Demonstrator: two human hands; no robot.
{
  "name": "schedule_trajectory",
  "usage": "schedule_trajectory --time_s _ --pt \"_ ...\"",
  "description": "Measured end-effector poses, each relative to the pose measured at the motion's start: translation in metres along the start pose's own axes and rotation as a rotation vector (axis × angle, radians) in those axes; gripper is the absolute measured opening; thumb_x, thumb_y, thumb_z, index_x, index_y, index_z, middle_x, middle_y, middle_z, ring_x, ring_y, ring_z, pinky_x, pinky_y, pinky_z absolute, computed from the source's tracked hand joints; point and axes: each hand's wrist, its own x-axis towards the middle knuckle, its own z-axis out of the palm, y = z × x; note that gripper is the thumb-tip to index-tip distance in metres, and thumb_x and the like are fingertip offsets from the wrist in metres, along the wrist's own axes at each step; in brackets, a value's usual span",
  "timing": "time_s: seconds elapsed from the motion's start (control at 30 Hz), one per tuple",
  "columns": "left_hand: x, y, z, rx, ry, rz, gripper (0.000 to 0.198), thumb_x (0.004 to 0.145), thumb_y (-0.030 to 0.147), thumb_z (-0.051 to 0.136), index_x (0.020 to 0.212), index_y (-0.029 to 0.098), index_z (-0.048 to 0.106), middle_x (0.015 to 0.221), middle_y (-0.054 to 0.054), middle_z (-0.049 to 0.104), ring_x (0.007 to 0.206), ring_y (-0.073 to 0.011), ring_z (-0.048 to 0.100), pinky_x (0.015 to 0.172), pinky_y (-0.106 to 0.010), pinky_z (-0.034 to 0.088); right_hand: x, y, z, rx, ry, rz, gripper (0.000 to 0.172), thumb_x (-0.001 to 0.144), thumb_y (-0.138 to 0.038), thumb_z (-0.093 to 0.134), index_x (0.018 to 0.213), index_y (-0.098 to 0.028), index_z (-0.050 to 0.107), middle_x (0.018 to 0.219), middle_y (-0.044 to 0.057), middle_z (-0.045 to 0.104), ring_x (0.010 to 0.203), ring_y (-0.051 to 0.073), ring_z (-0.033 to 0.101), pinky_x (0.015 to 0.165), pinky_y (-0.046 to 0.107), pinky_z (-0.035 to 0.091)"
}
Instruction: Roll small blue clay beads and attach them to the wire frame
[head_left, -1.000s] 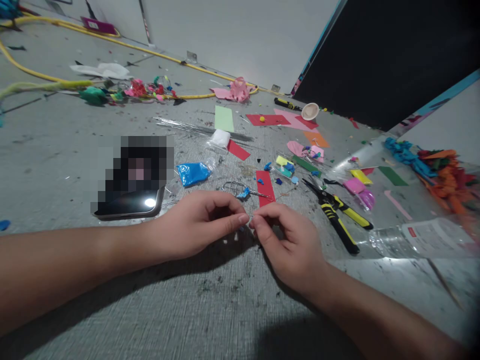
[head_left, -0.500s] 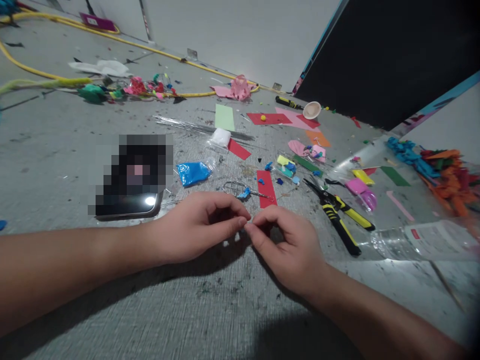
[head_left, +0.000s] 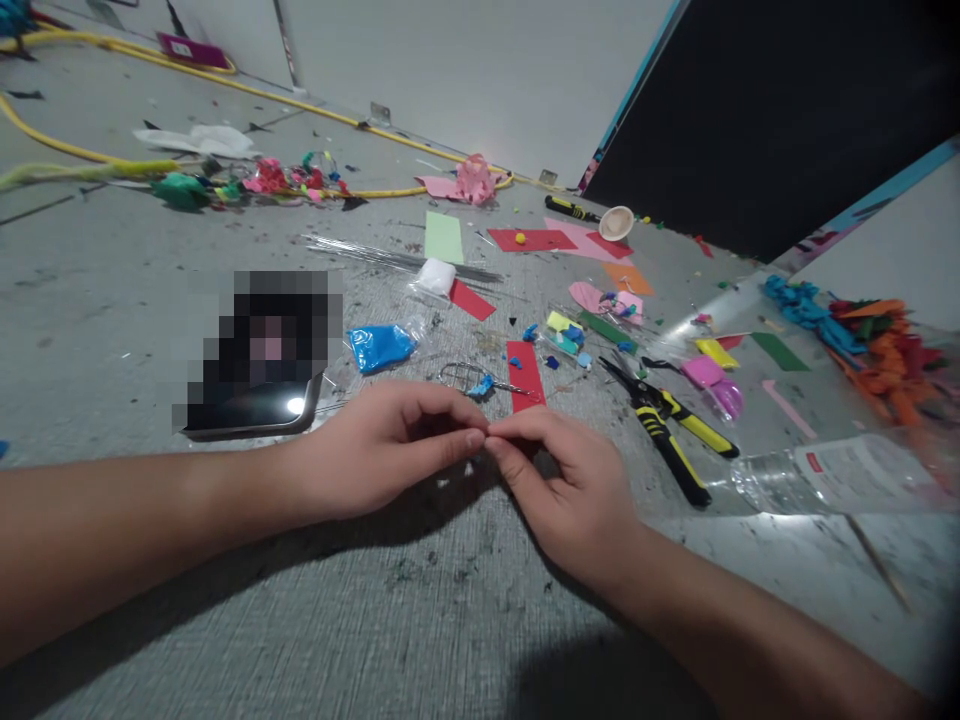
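Observation:
My left hand (head_left: 401, 445) and my right hand (head_left: 562, 485) meet fingertip to fingertip above the grey floor (head_left: 360, 630). Both are closed in a pinch, and whatever lies between the fingertips is hidden or too small to make out. Just beyond them lies a looped wire piece (head_left: 461, 377) with a blue lump (head_left: 481, 385) on it, its end reaching over a red paper strip (head_left: 527, 372). A packet of blue clay-like material (head_left: 381, 347) rests past my left hand. To the right of my right hand, yellow-and-black pliers (head_left: 660, 430) lie with their handles spread.
A phone (head_left: 255, 360) lies at the left, its screen blurred out. Thin wires (head_left: 390, 255), a white packet (head_left: 436, 277) and coloured papers (head_left: 444, 238) are spread farther back. At the right are a clear plastic bottle (head_left: 772, 480) and crumpled orange paper (head_left: 892, 370). A yellow cable (head_left: 300, 100) runs behind.
The whole view has shifted slightly, so things appear a little farther left. My hands keep nearly the same pose, fingertips still together.

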Motion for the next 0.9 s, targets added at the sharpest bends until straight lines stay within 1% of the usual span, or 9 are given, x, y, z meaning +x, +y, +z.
schedule_trajectory --time_s 0.1,0.17,0.3,0.43,0.57,0.67,0.77,0.9 --pt "0.0003 -0.0007 -0.0025 0.027 -0.012 0.042 0.014 0.098 0.024 0.07 0.098 0.017 0.082 0.094 -0.004 0.084 0.087 -0.0172 0.075 0.081 -0.027 0.059 0.0006 0.0001 -0.0006 0.008 0.012 -0.073 0.008 0.098 -0.009 0.071 0.099 -0.015 0.076 0.087 0.004 0.079 0.078 0.013 0.072 0.075 0.022 0.059" --pt "0.0009 -0.0006 -0.0038 0.045 -0.012 0.066 0.013 0.098 0.022 0.07 0.097 0.018 0.083 0.094 -0.004 0.084 0.087 -0.0169 0.076 0.081 -0.026 0.059 0.0009 0.0004 -0.001 0.024 0.02 -0.114 0.01 0.097 -0.006 0.071 0.099 -0.015 0.076 0.085 0.004 0.078 0.076 0.013 0.071 0.075 0.023 0.059" --pt "0.0009 0.0017 -0.0039 0.069 -0.024 0.062 0.012 0.097 0.022 0.071 0.091 0.018 0.081 0.083 -0.002 0.081 0.078 -0.0152 0.072 0.074 -0.024 0.057 0.0004 0.0017 -0.0014 0.044 0.017 -0.156 0.011 0.095 -0.005 0.072 0.098 -0.015 0.077 0.087 0.006 0.078 0.08 0.014 0.072 0.077 0.024 0.06" --pt "-0.0004 0.0051 -0.0022 0.066 -0.04 0.035 0.016 0.096 0.024 0.07 0.083 0.018 0.077 0.072 0.002 0.073 0.068 -0.0127 0.065 0.065 -0.022 0.052 -0.0001 0.0018 -0.0016 0.046 0.006 -0.15 0.011 0.095 -0.005 0.074 0.096 -0.015 0.078 0.087 0.006 0.078 0.08 0.013 0.072 0.076 0.024 0.061" --pt "-0.0002 0.0058 -0.0011 0.053 -0.034 0.015 0.019 0.096 0.027 0.07 0.08 0.017 0.072 0.07 0.003 0.068 0.066 -0.0118 0.062 0.062 -0.021 0.05 0.0002 0.0015 -0.0014 0.041 -0.01 -0.106 0.01 0.094 -0.007 0.077 0.092 -0.017 0.076 0.083 0.003 0.077 0.077 0.013 0.071 0.073 0.024 0.06" --pt "-0.0001 0.0043 -0.0012 0.037 -0.024 0.008 0.02 0.095 0.028 0.071 0.079 0.017 0.071 0.07 0.003 0.067 0.066 -0.0112 0.061 0.061 -0.021 0.05 0.0002 0.002 -0.001 0.049 -0.01 -0.097 0.009 0.094 -0.007 0.078 0.093 -0.016 0.078 0.085 0.004 0.077 0.078 0.013 0.071 0.074 0.024 0.06" --pt "-0.0005 0.0026 -0.0016 0.045 -0.014 0.014 0.018 0.096 0.026 0.071 0.08 0.018 0.073 0.071 0.003 0.069 0.067 -0.0114 0.063 0.063 -0.021 0.051 0.0 0.002 -0.0007 0.058 0.021 -0.114 0.009 0.094 -0.007 0.079 0.098 -0.014 0.081 0.088 0.006 0.078 0.079 0.013 0.073 0.075 0.023 0.061" --pt "0.0002 0.0025 -0.0014 -0.001 0.006 0.026 0.011 0.097 0.022 0.071 0.091 0.017 0.08 0.084 -0.001 0.08 0.078 -0.014 0.072 0.073 -0.024 0.057 0.0005 0.0 -0.0011 0.054 0.046 -0.127 0.01 0.093 -0.007 0.081 0.1 -0.014 0.083 0.088 0.006 0.079 0.078 0.013 0.073 0.075 0.024 0.063"
